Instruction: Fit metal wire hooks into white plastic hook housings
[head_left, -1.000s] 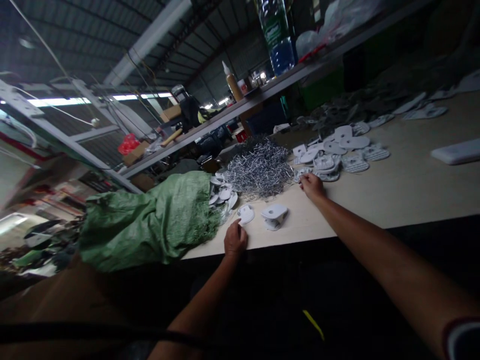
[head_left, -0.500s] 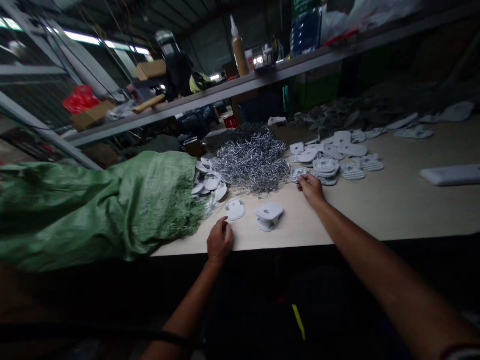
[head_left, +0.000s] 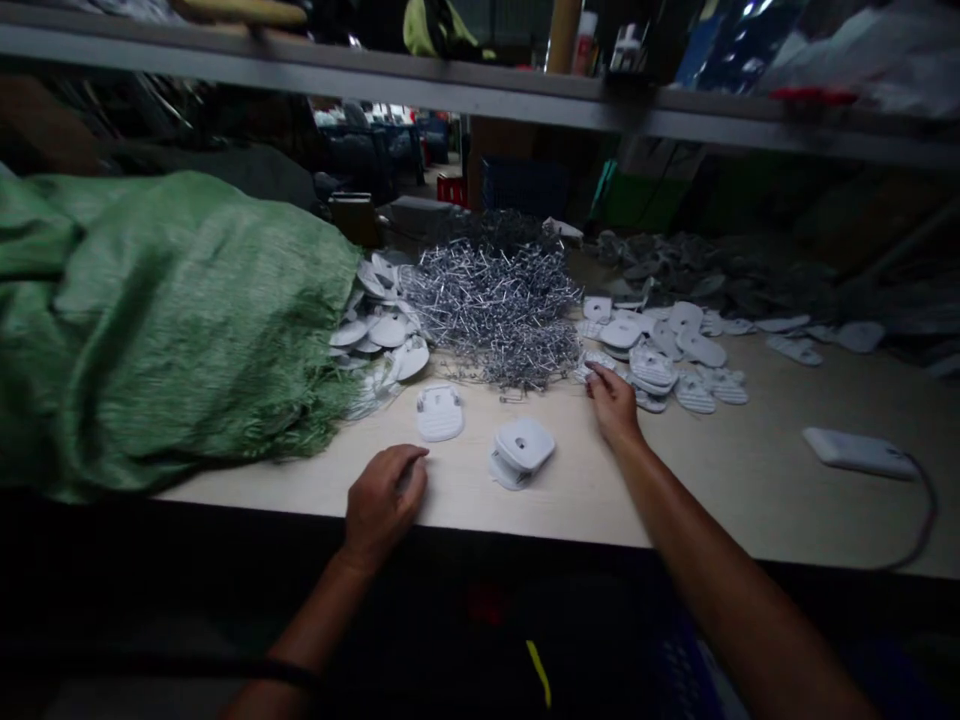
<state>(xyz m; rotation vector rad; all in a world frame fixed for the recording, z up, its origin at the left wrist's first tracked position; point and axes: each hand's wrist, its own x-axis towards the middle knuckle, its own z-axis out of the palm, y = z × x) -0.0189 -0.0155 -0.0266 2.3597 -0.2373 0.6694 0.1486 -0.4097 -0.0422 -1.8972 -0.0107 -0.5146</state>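
My left hand (head_left: pixel 386 500) rests at the table's front edge, fingers curled with thumb and fingertips apart, holding nothing visible. Just beyond it a single white plastic piece (head_left: pixel 440 414) lies flat. To its right stands a white clip-like assembly (head_left: pixel 525 447) with a hole in its top plate, touched by neither hand. My right hand (head_left: pixel 613 400) is at the left edge of a pile of white pieces (head_left: pixel 651 368), its fingers pinched together; what they hold, if anything, is too small to make out. Between the hands, farther back, lies a heap of metal springs (head_left: pixel 499 300).
A green woven sack (head_left: pixel 195 320) with white parts (head_left: pixel 390 330) at its mouth covers the left side. At the right lies a white oblong device (head_left: pixel 859 452) with a cable. A shelf (head_left: pixel 450 92) crosses above the table.
The view has turned and levelled, so the shelf looks straighter. My left hand sits a little farther from the flat white piece. My right hand stays by the pile of white pieces.
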